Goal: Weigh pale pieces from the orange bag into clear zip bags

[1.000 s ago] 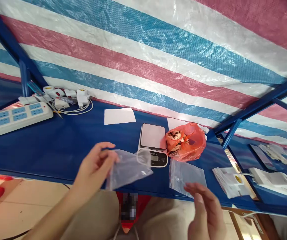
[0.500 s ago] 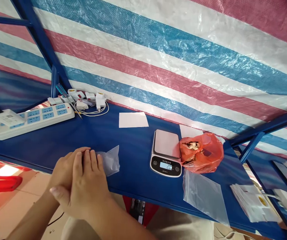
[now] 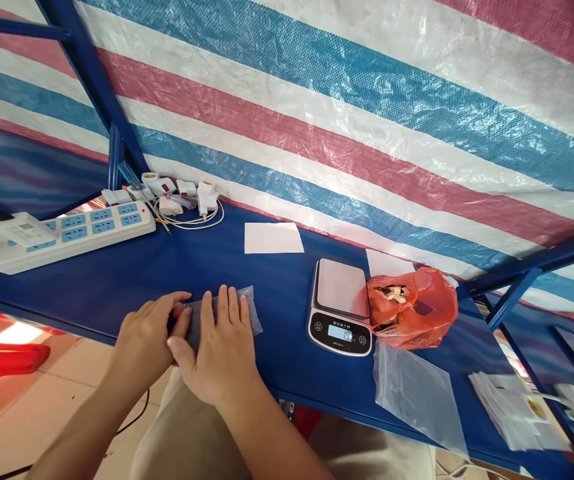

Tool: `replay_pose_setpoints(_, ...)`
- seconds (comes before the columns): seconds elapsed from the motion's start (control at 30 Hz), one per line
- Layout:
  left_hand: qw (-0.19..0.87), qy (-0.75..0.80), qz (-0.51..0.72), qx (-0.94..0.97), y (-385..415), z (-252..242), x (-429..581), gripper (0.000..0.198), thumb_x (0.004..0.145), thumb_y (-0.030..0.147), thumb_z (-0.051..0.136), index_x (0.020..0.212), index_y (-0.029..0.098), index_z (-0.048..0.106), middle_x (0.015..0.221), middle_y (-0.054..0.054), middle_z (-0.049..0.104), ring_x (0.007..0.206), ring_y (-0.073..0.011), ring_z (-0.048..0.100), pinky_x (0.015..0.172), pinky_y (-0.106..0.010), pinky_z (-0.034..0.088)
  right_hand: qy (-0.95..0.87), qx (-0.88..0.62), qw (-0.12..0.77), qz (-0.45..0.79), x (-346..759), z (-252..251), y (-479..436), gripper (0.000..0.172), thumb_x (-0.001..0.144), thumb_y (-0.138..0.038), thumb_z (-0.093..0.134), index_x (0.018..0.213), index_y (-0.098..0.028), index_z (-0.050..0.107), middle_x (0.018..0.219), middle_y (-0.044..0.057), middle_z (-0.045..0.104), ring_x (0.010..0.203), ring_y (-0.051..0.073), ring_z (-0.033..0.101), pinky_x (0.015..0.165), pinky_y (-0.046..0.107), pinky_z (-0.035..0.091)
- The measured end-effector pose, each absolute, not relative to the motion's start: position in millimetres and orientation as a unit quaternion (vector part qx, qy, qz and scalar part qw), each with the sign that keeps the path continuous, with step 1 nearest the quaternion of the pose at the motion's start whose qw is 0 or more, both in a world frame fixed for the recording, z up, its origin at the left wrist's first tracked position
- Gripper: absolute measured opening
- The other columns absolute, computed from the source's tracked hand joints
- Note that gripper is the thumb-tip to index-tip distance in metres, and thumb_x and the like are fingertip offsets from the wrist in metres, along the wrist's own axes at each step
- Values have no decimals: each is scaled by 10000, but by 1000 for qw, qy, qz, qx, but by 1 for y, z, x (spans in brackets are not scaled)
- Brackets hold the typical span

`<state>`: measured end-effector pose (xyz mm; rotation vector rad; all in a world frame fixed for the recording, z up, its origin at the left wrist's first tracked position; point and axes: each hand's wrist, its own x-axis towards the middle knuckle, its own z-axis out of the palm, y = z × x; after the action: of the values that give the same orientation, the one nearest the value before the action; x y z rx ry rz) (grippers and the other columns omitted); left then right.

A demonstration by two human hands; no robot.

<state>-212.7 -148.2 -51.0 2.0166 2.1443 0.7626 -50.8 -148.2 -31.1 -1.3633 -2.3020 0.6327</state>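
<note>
A small clear plastic bag (image 3: pixel 255 312) lies flat near the front edge of the blue table. My right hand (image 3: pixel 224 353) rests on it with fingers stretched out, pressing it against the tabletop. At the bag's left end my left hand (image 3: pixel 147 333) is closed, its fingers curled around that end; what lies inside the curl is hidden. Off to the right stands a digital kitchen scale (image 3: pixel 341 288) with a lit display and a bare platform. Touching the scale's right side is a red plastic bag (image 3: pixel 429 313), open, with dried pale and brown pieces inside.
A larger clear zip bag (image 3: pixel 421 397) lies before the red bag. White packets (image 3: pixel 517 410) are stacked at the right end. At the back left are a white power strip (image 3: pixel 71 237), chargers with cables (image 3: pixel 207 200), and a paper sheet (image 3: pixel 274 238). Striped sheeting (image 3: pixel 317 120) hangs behind.
My right hand has slid off my left hand and now lies flat on the bag to the right. My left hand has become visible at the bag's left end. The view has shifted slightly.
</note>
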Motion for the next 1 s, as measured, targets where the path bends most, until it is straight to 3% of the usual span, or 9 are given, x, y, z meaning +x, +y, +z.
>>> replay_pose_setpoints(0.23,31,711,234,662,-148,-51,-212,413,984,448,371,1178,198,635,900,-43,717,910,-276,687,742,-375,466,-823,-502,166,210,-24,-35,-144,826,1057,-650,264,1645,-70,275,1717,211,137,1605,320,50,1305,554,93)
replay_pose_setpoints(0.4,41,708,241,662,-148,-51,-212,425,992,449,379,1183,177,643,911,-60,714,922,-269,683,748,-374,461,-838,-471,144,236,2,-33,-139,793,1065,-603,335,1648,-71,261,1725,183,83,1609,312,14,1306,556,47)
replay_pose_setpoints(0.5,77,713,257,648,-149,-45,-212,433,973,479,410,1179,180,646,893,-53,708,887,-259,684,751,-364,488,-810,-462,183,312,18,-22,-142,725,1087,-535,329,1664,-109,224,1738,135,80,1612,285,25,1307,536,129)
replay_pose_setpoints(0.63,180,735,295,583,-153,-32,-212,446,953,541,471,1216,225,642,853,-12,695,726,-196,665,663,-301,520,-691,-495,292,438,45,-8,-158,622,1091,-525,361,1645,-246,311,1702,61,319,1573,233,285,1276,478,300)
replay_pose_setpoints(0.73,213,735,334,551,-161,-19,-208,404,957,560,504,1197,272,656,897,12,711,746,-172,662,634,-263,522,-606,-505,372,489,68,-7,-171,534,1063,-513,480,1553,-304,445,1572,61,527,1459,220,485,1221,456,403)
replay_pose_setpoints(0.83,197,684,372,596,-171,-1,-201,272,958,510,551,1061,294,679,1001,24,715,839,-171,660,676,-263,535,-541,-515,442,497,91,-5,-184,445,1042,-490,545,1448,-307,542,1434,71,646,1347,218,597,1171,441,461)
replay_pose_setpoints(0.9,175,631,401,641,-177,15,-195,187,960,462,574,1008,313,676,1002,27,695,798,-161,641,644,-268,525,-516,-534,465,482,106,2,-194,388,1031,-487,568,1373,-308,604,1345,67,701,1275,214,649,1130,411,495)
replay_pose_setpoints(1.0,135,547,449,694,-183,41,-179,113,963,369,574,1009,357,677,957,18,652,789,-159,614,592,-265,491,-515,-572,443,461,128,19,-216,323,1002,-528,590,1188,-295,717,1105,57,778,1063,204,731,958,327,583)
